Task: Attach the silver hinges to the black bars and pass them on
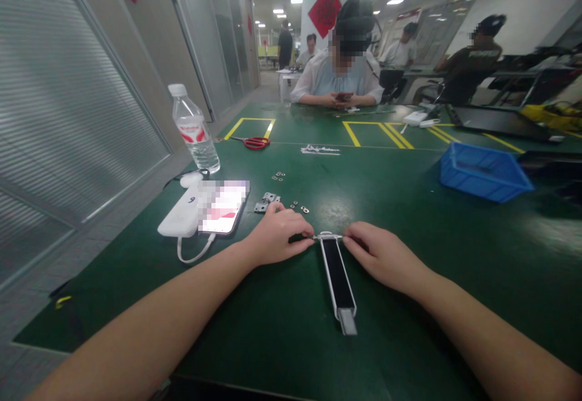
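A long, narrow piece with a white frame and black face [337,274] lies on the green table, a flat grey tab [348,322] sticking out of its near end. Across its far end runs a thin metal rod [329,237]. My left hand [282,234] pinches the rod's left end between thumb and fingers. At the right end, the thumb and forefinger of my right hand [379,252] are closed on the rod's tip. Just beyond my left hand are small metal brackets [268,202] and several little rings [300,208], with more small rings [278,175] farther off.
On the left are a white power bank [175,213] cabled to a phone [225,207] and a water bottle [195,131]. Red-handled scissors [257,142] and white strips [319,150] lie farther back. A blue bin [484,171] stands right. A person [343,74] sits opposite.
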`<control>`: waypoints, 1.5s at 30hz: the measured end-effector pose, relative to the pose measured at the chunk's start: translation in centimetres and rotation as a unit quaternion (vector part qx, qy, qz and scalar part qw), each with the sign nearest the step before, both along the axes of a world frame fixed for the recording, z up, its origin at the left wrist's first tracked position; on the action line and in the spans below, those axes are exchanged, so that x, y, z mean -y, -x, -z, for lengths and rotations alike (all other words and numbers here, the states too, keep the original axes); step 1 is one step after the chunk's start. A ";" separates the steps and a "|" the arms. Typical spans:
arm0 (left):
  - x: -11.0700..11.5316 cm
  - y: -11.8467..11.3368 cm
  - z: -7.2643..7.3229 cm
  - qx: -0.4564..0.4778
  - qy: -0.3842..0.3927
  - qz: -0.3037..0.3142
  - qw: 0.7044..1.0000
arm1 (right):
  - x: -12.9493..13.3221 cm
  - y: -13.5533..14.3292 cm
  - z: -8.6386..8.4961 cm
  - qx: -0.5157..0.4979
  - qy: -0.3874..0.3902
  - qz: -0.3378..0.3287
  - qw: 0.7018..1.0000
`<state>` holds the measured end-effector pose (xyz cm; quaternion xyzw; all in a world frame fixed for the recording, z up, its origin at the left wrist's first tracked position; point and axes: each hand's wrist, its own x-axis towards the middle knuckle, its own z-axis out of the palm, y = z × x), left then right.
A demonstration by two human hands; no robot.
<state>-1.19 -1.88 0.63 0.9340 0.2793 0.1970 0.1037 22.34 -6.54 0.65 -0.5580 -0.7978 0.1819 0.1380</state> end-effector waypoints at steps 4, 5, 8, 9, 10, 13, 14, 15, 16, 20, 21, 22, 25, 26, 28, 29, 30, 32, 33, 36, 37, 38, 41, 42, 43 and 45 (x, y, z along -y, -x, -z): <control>-0.1 0.0 0.1 0.004 -0.003 0.003 1.000 | -0.1 -0.2 0.2 0.005 -0.019 -0.013 1.000; -0.1 0.0 0.1 0.004 -0.002 0.003 1.000 | -0.1 -0.2 0.3 0.007 -0.023 -0.015 1.000; -0.1 0.0 0.2 0.003 0.000 0.002 1.000 | -0.1 -0.2 0.3 0.009 -0.027 -0.021 0.999; -0.1 0.0 0.2 0.002 0.000 0.001 1.000 | -0.1 -0.2 0.2 0.010 -0.026 -0.024 0.999; -0.1 0.0 0.2 0.002 0.001 0.001 1.000 | -0.1 -0.3 0.2 0.011 -0.026 -0.027 0.999; -0.1 0.0 0.2 0.003 0.000 0.002 1.000 | -0.1 -0.2 0.1 0.014 -0.024 -0.030 0.999; -0.1 0.0 0.1 0.003 0.000 0.002 1.000 | -0.1 -0.2 0.1 0.013 -0.023 -0.029 0.999; -0.1 0.0 0.1 0.003 0.000 0.002 1.000 | -0.1 -0.2 0.1 0.012 -0.022 -0.027 0.999; -0.1 0.0 0.1 0.003 0.000 0.003 1.000 | -0.1 -0.2 0.1 0.012 -0.021 -0.027 0.999; 0.0 0.0 0.1 0.006 -0.001 0.007 1.000 | -0.1 -0.2 0.1 0.011 -0.019 -0.031 0.999; -0.1 0.0 0.1 0.007 -0.002 0.008 1.000 | -0.1 -0.2 0.1 0.012 -0.021 -0.032 0.999; -0.1 0.0 0.1 0.008 -0.003 0.008 1.000 | -0.1 -0.2 0.1 0.014 -0.023 -0.033 0.999; -0.1 0.0 0.1 0.005 -0.004 0.007 1.000 | -0.2 -0.3 0.1 0.020 -0.023 -0.036 0.999; -0.1 0.0 0.1 0.003 -0.004 0.005 1.000 | -0.2 -0.3 0.1 0.021 -0.021 -0.036 0.999; 0.0 0.0 0.1 -0.004 -0.004 0.002 1.000 | -0.2 -0.3 0.1 0.019 -0.018 -0.036 0.999; 0.0 -0.1 0.1 -0.008 -0.005 0.001 1.000 | -0.1 -0.3 0.1 0.019 -0.018 -0.036 0.999; 0.0 -0.1 0.1 -0.010 -0.005 0.000 1.000 | -0.1 -0.3 0.1 0.018 -0.018 -0.035 0.999; 0.0 -0.1 0.1 -0.010 -0.006 -0.001 1.000 | -0.1 -0.3 0.1 0.018 -0.019 -0.035 0.999; 0.0 -0.1 0.1 -0.008 -0.006 -0.001 1.000 | -0.1 -0.3 0.1 0.019 -0.019 -0.035 0.999; 0.0 -0.2 0.1 -0.006 -0.005 -0.001 1.000 | -0.1 -0.3 0.1 0.020 -0.020 -0.035 0.999; 0.0 -0.2 0.1 -0.008 -0.005 -0.003 1.000 | -0.1 -0.3 0.1 0.020 -0.022 -0.034 0.999; 0.0 -0.2 0.1 -0.009 -0.004 -0.005 1.000 | -0.1 -0.2 0.1 0.019 -0.025 -0.034 0.999; 0.0 -0.3 0.1 -0.009 -0.003 -0.007 1.000 | 0.0 -0.2 0.1 0.021 -0.028 -0.035 0.999; 0.1 -0.3 0.1 -0.009 -0.002 -0.007 1.000 | 0.0 -0.2 0.1 0.022 -0.029 -0.036 0.999; 0.1 -0.3 0.0 -0.009 0.000 -0.008 1.000 | 0.0 -0.2 0.1 0.022 -0.029 -0.036 0.999; 0.1 -0.4 0.0 -0.012 0.003 -0.009 1.000 | 0.0 -0.2 0.0 0.022 -0.031 -0.036 0.999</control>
